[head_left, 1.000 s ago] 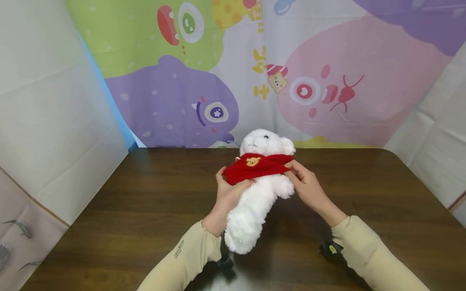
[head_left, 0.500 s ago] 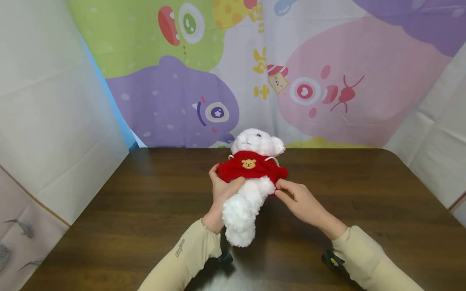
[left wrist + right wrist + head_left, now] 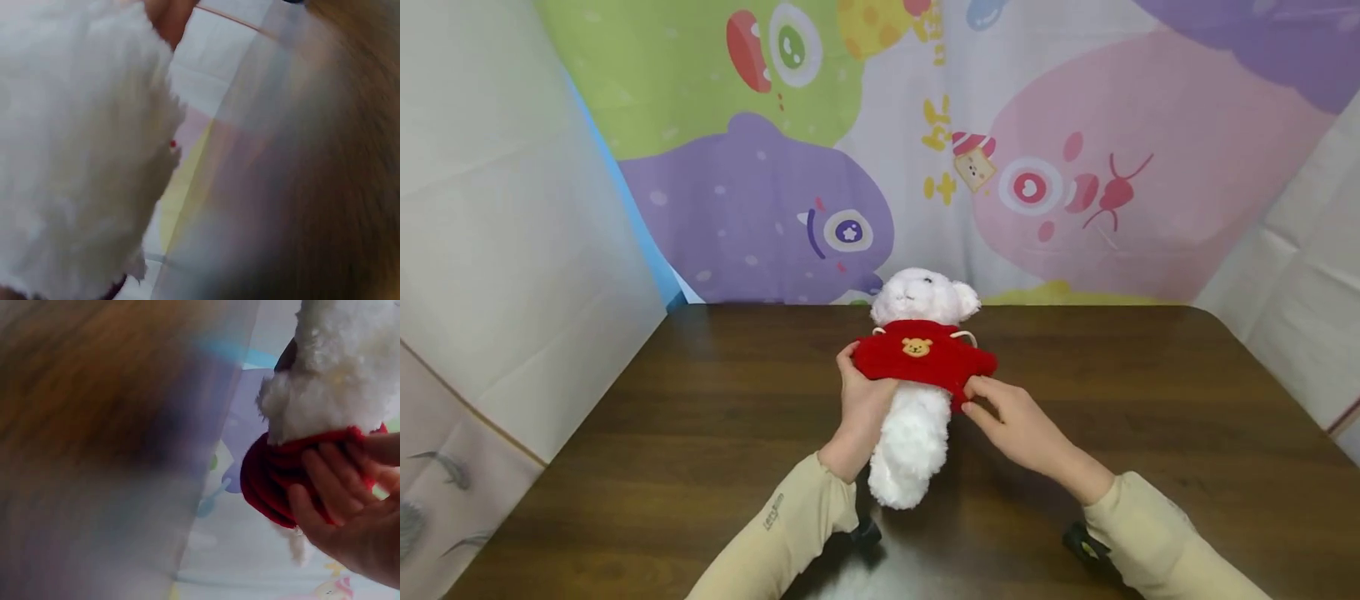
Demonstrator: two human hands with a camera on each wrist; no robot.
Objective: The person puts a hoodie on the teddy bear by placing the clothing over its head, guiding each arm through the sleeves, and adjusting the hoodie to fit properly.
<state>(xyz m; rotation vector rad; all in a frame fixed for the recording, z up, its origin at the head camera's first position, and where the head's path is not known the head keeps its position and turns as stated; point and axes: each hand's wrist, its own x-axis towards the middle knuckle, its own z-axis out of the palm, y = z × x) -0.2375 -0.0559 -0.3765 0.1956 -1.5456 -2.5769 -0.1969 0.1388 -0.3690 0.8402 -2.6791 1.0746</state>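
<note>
A white plush bear (image 3: 913,450) wearing a red hooded top (image 3: 887,362) leans back over the table, its head away from me. A small tan bear-face patch (image 3: 916,347) and pale drawstrings decorate the top's front. My left hand (image 3: 862,412) holds the bear by its side, thumb in front at the hem and fingers behind. At the hem's other side, my right hand (image 3: 1022,425) pinches the red fabric between thumb and fingers. The right wrist view shows those fingers (image 3: 334,478) spread along the bunched cloth. White fur (image 3: 81,150) fills much of the left wrist view.
The dark wooden table (image 3: 700,417) extends on both sides of the bear. Behind its far edge hangs a cartoon-printed cloth (image 3: 760,217), with pale panels (image 3: 497,208) at the sides. A black wrist device (image 3: 1086,542) sits below my right sleeve.
The bear has turned and shifted left, so its front now faces me more squarely. My right hand has moved down from the sleeve to the hem, which now hangs lower.
</note>
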